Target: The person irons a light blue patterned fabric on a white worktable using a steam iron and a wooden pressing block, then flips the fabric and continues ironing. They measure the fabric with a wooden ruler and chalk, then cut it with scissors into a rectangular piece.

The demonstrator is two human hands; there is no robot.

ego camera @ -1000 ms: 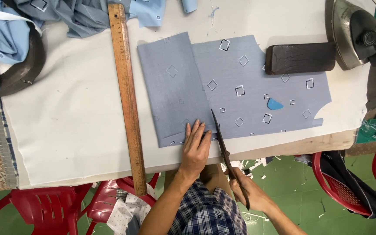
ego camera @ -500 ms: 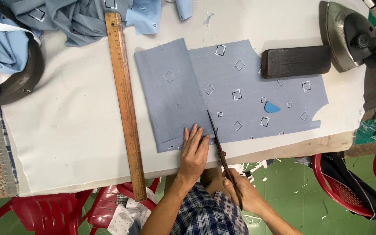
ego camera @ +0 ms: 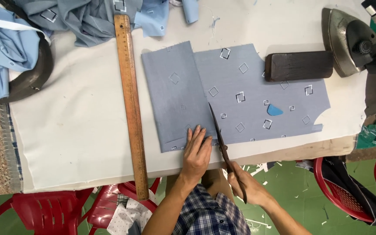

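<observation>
A grey-blue fabric piece (ego camera: 244,100) with small white square prints lies flat on the white table (ego camera: 75,126), its left part folded over. My left hand (ego camera: 196,152) presses flat on the folded part near the table's front edge. My right hand (ego camera: 246,182) grips the handles of dark scissors (ego camera: 218,130), whose blades point away from me along the fold edge. A small blue tailor's chalk (ego camera: 274,110) rests on the fabric to the right.
A long wooden ruler (ego camera: 131,104) lies left of the fabric. A dark wooden block (ego camera: 299,66) weighs the fabric's far edge, beside a metal iron (ego camera: 349,41). Blue garments (ego camera: 83,17) pile at the back left. Red plastic chairs (ego camera: 44,213) stand below.
The scissors' blades have moved further up along the fold edge. My left hand stays pressed on the fabric; the view shifted slightly.
</observation>
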